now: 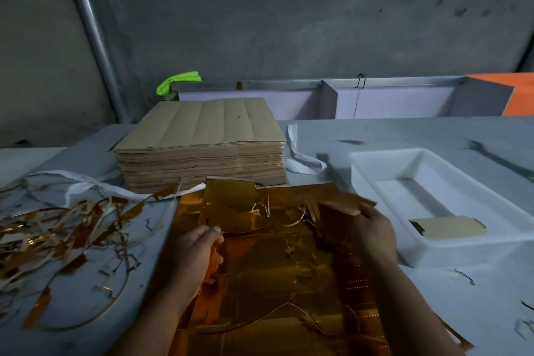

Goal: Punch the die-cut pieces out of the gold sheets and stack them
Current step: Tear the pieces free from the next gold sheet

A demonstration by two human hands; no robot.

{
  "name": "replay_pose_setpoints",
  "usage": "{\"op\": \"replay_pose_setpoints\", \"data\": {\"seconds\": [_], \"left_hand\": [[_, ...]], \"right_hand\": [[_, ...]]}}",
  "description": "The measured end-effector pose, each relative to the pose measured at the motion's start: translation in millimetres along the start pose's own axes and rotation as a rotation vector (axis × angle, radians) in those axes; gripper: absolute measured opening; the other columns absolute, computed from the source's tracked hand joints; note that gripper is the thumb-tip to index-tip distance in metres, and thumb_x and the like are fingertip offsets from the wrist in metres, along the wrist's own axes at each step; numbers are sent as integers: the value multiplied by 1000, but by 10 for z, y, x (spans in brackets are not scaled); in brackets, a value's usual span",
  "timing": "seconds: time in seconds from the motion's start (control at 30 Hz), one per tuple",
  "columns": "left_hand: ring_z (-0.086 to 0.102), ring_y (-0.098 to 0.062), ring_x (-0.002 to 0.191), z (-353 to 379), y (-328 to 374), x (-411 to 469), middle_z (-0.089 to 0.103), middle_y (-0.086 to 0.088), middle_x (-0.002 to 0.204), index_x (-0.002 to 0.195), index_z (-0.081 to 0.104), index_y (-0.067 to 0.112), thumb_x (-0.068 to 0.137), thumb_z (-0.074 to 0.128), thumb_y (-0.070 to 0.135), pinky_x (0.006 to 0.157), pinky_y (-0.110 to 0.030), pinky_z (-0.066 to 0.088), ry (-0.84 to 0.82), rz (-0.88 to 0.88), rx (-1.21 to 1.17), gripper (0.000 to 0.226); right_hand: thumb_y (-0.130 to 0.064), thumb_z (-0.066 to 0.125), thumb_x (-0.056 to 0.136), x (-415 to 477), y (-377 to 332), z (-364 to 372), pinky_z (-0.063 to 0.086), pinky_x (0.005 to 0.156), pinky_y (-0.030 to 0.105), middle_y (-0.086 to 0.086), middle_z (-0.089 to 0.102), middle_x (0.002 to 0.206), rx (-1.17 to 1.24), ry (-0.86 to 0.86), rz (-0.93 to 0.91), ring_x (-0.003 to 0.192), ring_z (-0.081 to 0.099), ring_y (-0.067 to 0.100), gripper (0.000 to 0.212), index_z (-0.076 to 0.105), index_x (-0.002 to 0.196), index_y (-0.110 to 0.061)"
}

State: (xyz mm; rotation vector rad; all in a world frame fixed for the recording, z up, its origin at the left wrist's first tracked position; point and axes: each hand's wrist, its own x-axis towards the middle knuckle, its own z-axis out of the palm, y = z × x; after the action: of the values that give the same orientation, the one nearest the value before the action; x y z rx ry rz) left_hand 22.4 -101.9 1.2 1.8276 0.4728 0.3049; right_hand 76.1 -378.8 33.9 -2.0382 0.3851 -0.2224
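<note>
Gold sheets (289, 283) lie in a loose heap on the near edge of the grey table (375, 136), torn and partly punched, with both forearms reaching in over them. On the near side of the heap, the left hand (199, 246) curls its fingers onto the top sheet and pinches it at a cut edge. The right hand (375, 231) grips a small bundle of die-cut pieces (344, 206) at the far right corner of the heap, just above the sheets.

Just right of that hand stands a white tray (384, 170) holding one gold piece (448, 227) in its near end. Left of the heap sprawls a tangle of scrap strips (57, 237), some touching the sheets' edge. Behind the heap, a tall stack of brown-backed sheets (202, 139) blocks the far middle of the table. A white strap (297, 153) loops beside its right side, and another (86, 182) trails from its left. A dark long tool (497, 156) lies beyond the tray.

Further back are a grey partitioned bin (326, 98), a green cloth (179, 82) at its left end, something orange (520, 92) at the right, and a metal pole (92, 23) leaning against the concrete wall (289, 9).
</note>
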Motion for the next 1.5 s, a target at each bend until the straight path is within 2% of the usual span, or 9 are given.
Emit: {"op": "replay_pose_setpoints", "data": {"seconds": [0.13, 0.4, 0.6, 0.8, 0.97, 1.17, 1.3, 1.4, 1.5], "left_hand": [[55, -16, 55, -9, -7, 2, 59, -6, 61, 84, 65, 13, 98, 53, 30, 56, -27, 40, -2, 0, 2, 25], [54, -13, 51, -4, -4, 3, 58, -3, 58, 82, 66, 13, 97, 54, 30, 54, -26, 39, 3, -1, -2, 26], [59, -14, 54, -4, 14, 32, 59, -1, 60, 82, 66, 14, 96, 55, 32, 55, -26, 41, -63, -18, 21, 26], [65, -16, 66, -27, 162, 23, 69, -2, 82, 81, 70, 17, 95, 58, 32, 61, -27, 40, -134, -13, 60, 24], [66, -12, 63, -123, 317, -2, 68, -2, 69, 76, 74, 19, 92, 62, 28, 61, -27, 50, -327, -1, -57, 22], [70, -23, 84, -245, 283, -94, 73, -11, 93, 78, 78, 14, 72, 80, 28, 73, -34, 58, -653, -134, -238, 15], [68, -36, 98, -375, 229, -44, 69, -23, 110, 109, 70, -1, 67, 84, 45, 82, -41, 57, -760, -337, -188, 65], [68, -39, 103, -392, 269, 17, 68, -27, 113, 120, 61, -2, 74, 68, 69, 81, -41, 58, -686, -484, -215, 85], [71, -37, 95, -275, 320, 113, 73, -23, 101, 118, 58, 3, 85, 57, 62, 77, -44, 58, -437, -549, -279, 68]], "right_hand": [[-6, 38, 100, -31, 54, 121, 50, 53, 29, 9, 67, 108, -75, -136, 22, 65, 63, 20, 40, 58, 134, -12], [-13, 45, 101, -57, 102, 76, 52, 60, 30, 9, 61, 128, -187, -157, -59, 69, 63, 17, 37, 55, 137, -19], [-21, 49, 103, -192, -105, 115, 45, 54, 19, -11, 57, 86, -162, -244, -173, 70, 60, 8, 22, 64, 119, -18], [-23, 47, 103, -475, -330, 380, 45, 54, 14, -9, 58, 98, -187, -511, -255, 71, 59, 6, 20, 60, 118, -26], [-31, 47, 103, -653, -515, 546, 48, 55, 21, 2, 61, 109, 102, -720, -47, 77, 64, 14, 22, 56, 123, -33], [-27, 45, 104, -746, -569, 648, 53, 56, 24, 10, 64, 115, 491, -847, 350, 91, 63, 22, 24, 66, 116, -24], [-16, 46, 103, -768, -464, 643, 55, 60, 25, 18, 63, 117, 708, -821, 445, 85, 64, 25, 26, 70, 110, -11], [-9, 43, 103, -775, -427, 638, 57, 70, 27, 11, 60, 119, 667, -789, 374, 101, 62, 27, 31, 71, 111, -19], [-8, 41, 103, -839, -424, 665, 58, 76, 28, 4, 59, 123, 555, -771, 285, 105, 63, 24, 37, 66, 121, -29]]}}
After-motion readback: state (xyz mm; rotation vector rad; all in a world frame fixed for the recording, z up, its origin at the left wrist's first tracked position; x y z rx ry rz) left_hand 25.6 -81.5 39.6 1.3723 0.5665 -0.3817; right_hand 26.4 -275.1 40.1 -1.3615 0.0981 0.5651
